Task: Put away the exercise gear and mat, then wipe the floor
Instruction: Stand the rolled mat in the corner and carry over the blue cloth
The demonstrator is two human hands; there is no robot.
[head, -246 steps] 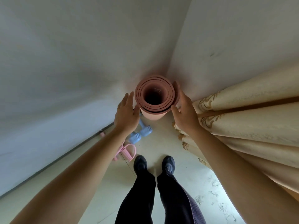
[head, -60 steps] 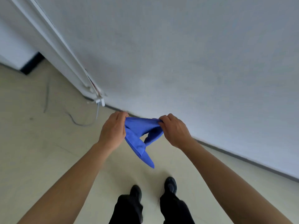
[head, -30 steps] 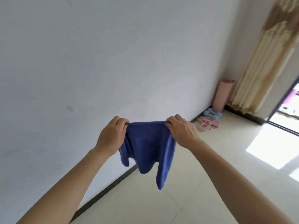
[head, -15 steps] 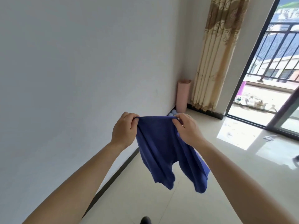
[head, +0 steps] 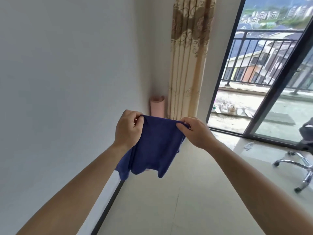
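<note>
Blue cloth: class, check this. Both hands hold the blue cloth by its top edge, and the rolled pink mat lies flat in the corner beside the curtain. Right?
Not quite. The head view shows the mat standing upright in the corner beside the curtain, not lying flat. The rest holds: the left hand and right hand hold the blue cloth by its top edge.

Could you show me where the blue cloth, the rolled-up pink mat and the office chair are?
blue cloth (head: 155,146), head view, middle of the hanging fabric.
pink mat (head: 157,108), head view, side of the upright roll.
office chair (head: 291,161), head view, chrome leg of its base.
</note>
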